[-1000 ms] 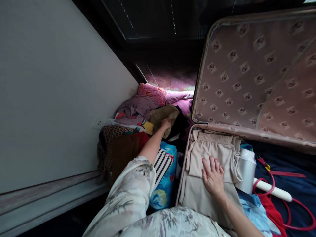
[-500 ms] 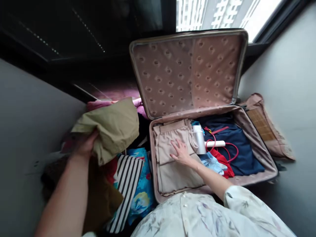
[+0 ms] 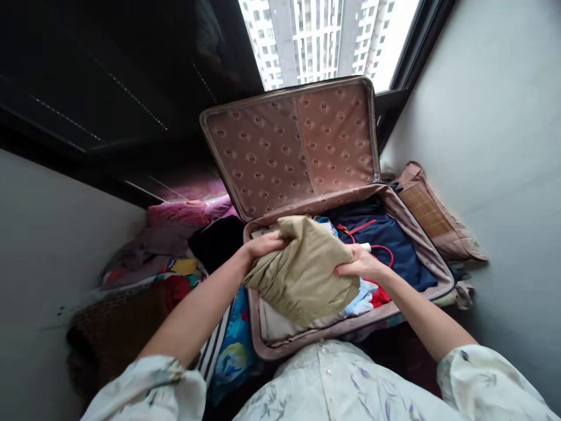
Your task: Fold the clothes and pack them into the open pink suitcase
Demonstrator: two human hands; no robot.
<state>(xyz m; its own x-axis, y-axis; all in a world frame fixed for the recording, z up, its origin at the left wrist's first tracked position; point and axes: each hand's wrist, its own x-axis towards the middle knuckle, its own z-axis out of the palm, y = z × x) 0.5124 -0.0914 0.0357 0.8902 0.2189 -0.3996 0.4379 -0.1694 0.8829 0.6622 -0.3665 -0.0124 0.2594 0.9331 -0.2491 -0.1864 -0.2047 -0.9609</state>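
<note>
A folded khaki garment point(image 3: 307, 269), its exact kind unclear, is held over the left side of an open suitcase point(image 3: 263, 351). My left hand point(image 3: 265, 244) grips its upper left edge, and my right hand point(image 3: 360, 262) pinches its right edge. Beneath it, folded beige clothing point(image 3: 274, 324) lies mostly covered. To the right in the suitcase are a navy blue cloth item point(image 3: 403, 263), a pink-red cord point(image 3: 388, 251), a red cloth point(image 3: 380, 297) and a light blue cloth point(image 3: 362, 299). A white end of some object point(image 3: 364, 247) shows beside my right hand.
The suitcase lid point(image 3: 298, 152) stands raised against the window point(image 3: 315, 41). Left of the case are piled clothes, including a black piece point(image 3: 217, 242), a striped cloth point(image 3: 214, 345) and a blue floral cloth point(image 3: 232, 356). A pinkish bag-like item point(image 3: 432, 216) lies at right, near the wall point(image 3: 499, 134).
My left hand has carried the khaki garment from the clothes pile rightward over the suitcase. My right hand has left the beige clothing and taken hold of the garment's right edge. The view has shifted.
</note>
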